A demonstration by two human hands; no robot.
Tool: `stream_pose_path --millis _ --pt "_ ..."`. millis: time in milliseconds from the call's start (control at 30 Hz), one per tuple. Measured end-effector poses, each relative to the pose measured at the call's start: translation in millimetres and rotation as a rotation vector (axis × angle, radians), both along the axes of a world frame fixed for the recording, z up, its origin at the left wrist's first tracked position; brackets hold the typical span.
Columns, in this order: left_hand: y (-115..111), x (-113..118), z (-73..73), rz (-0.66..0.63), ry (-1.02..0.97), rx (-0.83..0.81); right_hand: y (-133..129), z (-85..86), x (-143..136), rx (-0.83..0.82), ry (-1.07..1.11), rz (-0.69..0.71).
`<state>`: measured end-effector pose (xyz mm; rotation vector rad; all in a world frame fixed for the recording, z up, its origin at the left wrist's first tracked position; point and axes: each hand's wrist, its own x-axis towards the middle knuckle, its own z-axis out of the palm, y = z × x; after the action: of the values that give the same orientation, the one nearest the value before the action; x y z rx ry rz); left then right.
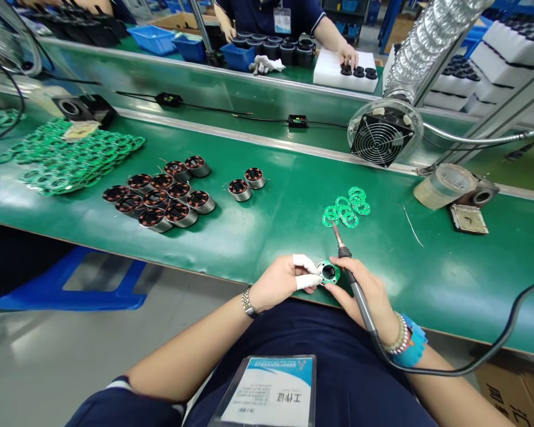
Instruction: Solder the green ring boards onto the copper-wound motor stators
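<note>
White finger cots cover the thumb and a finger of my left hand (289, 277), which pinches a ring-shaped green circuit board (333, 279) by its left side. The board has a dark centre; what lies beneath it is hidden. My right hand (368, 290) touches the board's right side with thumb and index fingertip. That same hand also holds a soldering iron (359, 299), its tip pointing away from me toward several loose green ring boards (347, 209). To the left stand two copper-wound motor stators (240, 190) and a larger group of such stators (178, 210).
A big pile of ring boards (80, 157) lies at far left. A fume fan (380, 140) hangs behind the loose boards. At right are a soldering iron stand (476, 198), a cloudy container (445, 185) and a solder wire piece (413, 226). Across the bench, a co-worker's hand (347, 56) touches black parts.
</note>
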<state>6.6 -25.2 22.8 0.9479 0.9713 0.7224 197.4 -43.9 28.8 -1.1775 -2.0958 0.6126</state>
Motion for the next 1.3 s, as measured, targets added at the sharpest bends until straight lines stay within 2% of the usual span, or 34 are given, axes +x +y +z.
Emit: stream_pose_path --millis 133,333,533,733,867,1000,1200,1300 --pt "4 4 3.6 -0.028 -0.008 -0.058 4 4.1 -4 -0.017 0.074 0.012" --pt "2 0 -0.3 -0.022 -0.010 0.001 11 6.5 -15 -0.062 0.182 0.062" --pt "-2 -1 -3.1 0.003 0.010 0.101 9 8.3 -21 -0.171 0.209 0.015" --pt "-7 0 4.3 -0.006 -0.007 0.016 7 11.4 -24 0.007 0.102 0.012" --pt "-8 0 3.2 0.002 0.021 -0.003 6 17.1 -17 0.062 0.111 -0.018" --pt "-7 -1 -0.5 -0.010 0.043 -0.005 -1 26.3 -1 0.027 0.202 -0.064" --pt "-6 -2 0.2 -0.035 0.090 -0.002 -11 39.5 23 0.031 0.248 0.078" --pt "-5 -1 1.0 -0.024 0.099 -0.006 -12 42.8 28 -0.029 0.259 0.105"
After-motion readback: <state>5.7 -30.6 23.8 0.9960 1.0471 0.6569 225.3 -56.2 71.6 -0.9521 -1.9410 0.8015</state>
